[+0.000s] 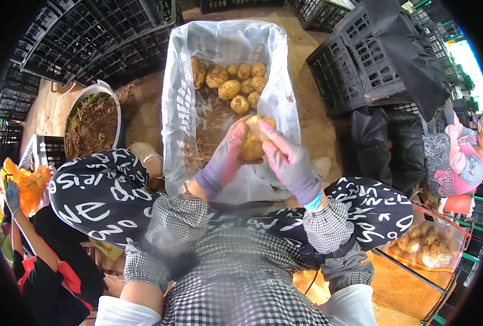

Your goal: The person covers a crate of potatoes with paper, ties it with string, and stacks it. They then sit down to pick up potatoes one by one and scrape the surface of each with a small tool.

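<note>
A large yellow potato with dirt patches is held over the near half of a crate lined with translucent plastic. My left hand, in a pink and grey-purple knit glove, is wrapped round its left side. From the right, my right hand, in a matching glove, presses thumb and fingers against the potato's upper right side. Several loose potatoes lie at the far end of the crate. Loose soil and dry bits cover the liner's bottom nearer me.
A round tub of soil and plant scraps stands left of the crate. Stacked black crates rise behind it, with more black crates at right. A bag of potatoes sits at lower right. Other people are at both sides.
</note>
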`<action>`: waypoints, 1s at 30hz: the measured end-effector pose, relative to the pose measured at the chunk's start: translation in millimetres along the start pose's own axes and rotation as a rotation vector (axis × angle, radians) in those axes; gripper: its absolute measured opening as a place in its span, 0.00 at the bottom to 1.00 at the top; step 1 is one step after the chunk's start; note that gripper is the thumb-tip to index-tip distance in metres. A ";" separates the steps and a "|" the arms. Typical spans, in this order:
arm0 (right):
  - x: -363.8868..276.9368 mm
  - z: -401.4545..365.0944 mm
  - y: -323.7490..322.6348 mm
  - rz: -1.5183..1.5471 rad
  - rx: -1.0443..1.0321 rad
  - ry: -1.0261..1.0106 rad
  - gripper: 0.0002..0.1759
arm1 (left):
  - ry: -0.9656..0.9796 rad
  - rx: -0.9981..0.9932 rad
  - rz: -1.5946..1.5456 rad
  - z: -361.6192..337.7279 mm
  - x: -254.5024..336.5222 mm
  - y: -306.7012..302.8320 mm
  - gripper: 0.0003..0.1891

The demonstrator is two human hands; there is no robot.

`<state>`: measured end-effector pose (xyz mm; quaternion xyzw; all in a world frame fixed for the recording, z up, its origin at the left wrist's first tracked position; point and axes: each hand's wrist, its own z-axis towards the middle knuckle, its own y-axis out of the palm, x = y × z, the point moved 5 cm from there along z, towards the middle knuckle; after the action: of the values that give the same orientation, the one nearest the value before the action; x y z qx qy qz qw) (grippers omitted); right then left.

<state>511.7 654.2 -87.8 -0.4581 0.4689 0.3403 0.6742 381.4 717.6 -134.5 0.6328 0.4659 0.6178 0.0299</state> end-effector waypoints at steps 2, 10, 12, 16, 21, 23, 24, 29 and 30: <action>0.4 0.8 -4.6 0.058 0.027 0.133 0.24 | -0.025 0.036 -0.017 0.4 -2.7 0.0 0.37; 2.2 -17.2 15.1 0.106 -0.168 0.243 0.25 | -0.121 -0.437 -0.501 12.1 -17.8 -14.3 0.30; 1.1 -10.5 14.9 -0.071 -0.045 -0.033 0.25 | -0.243 0.070 -0.682 2.3 -16.1 -6.0 0.30; 0.4 -26.1 15.6 -0.217 -0.235 0.024 0.24 | -0.207 -0.066 -0.363 4.1 -21.8 -12.1 0.28; -3.8 -8.4 10.3 -0.152 0.001 -0.066 0.25 | -0.013 0.124 0.033 15.1 -61.1 -42.2 0.29; -11.9 -9.1 11.1 -0.190 -0.170 0.181 0.25 | -0.022 0.035 0.251 16.0 -54.4 -41.6 0.29; -9.8 -8.6 11.6 -0.167 -0.117 0.088 0.25 | -0.102 0.015 -0.150 7.6 -29.8 -17.5 0.29; 15.9 -0.1 -6.9 0.085 0.140 0.266 0.23 | -0.065 0.146 -0.347 2.0 -1.4 1.9 0.35; 17.9 -0.3 -10.3 0.089 0.182 0.239 0.23 | 0.009 0.137 -0.249 2.5 3.5 3.2 0.39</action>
<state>526.7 650.8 -101.7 -0.4111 0.5944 0.2688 0.6367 384.4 719.3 -130.5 0.5679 0.5819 0.5790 0.0609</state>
